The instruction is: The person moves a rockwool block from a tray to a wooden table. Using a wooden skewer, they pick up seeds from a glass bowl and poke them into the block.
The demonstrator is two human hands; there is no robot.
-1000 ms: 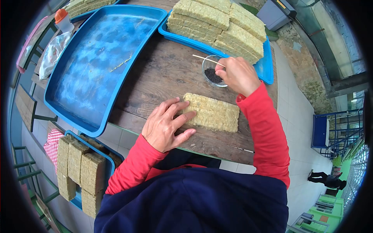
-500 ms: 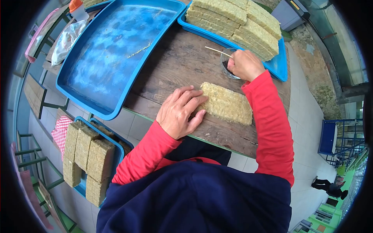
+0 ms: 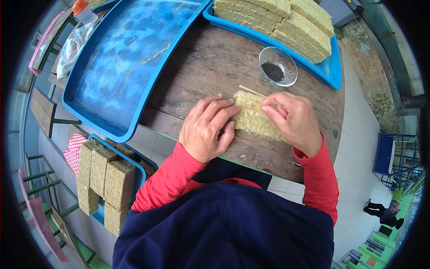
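A yellowish rockwool slab (image 3: 256,115) lies flat on the wooden table in front of me. My left hand (image 3: 208,126) rests at its left end, fingers spread, with the fingertips touching the slab. Over the slab's right part, my right hand (image 3: 293,117) is closed in a pinch on a thin wooden stick (image 3: 251,91), which points left across the slab's far edge. Whatever else the pinching fingertips may hold is too small to make out. Beyond the slab stands a clear glass bowl (image 3: 290,71) with small black seeds (image 3: 272,71) at its bottom.
A large blue tray (image 3: 134,54) sits to the left. Stacked rockwool slabs (image 3: 304,31) fill another blue tray (image 3: 333,74) at the back right. Lower left, more rockwool blocks (image 3: 120,181) stand in a tray. A person (image 3: 384,214) is far off at the right.
My right hand has moved from the glass bowl toward me, over the slab, bringing the wooden stick along. My left hand stays at the slab's left end.
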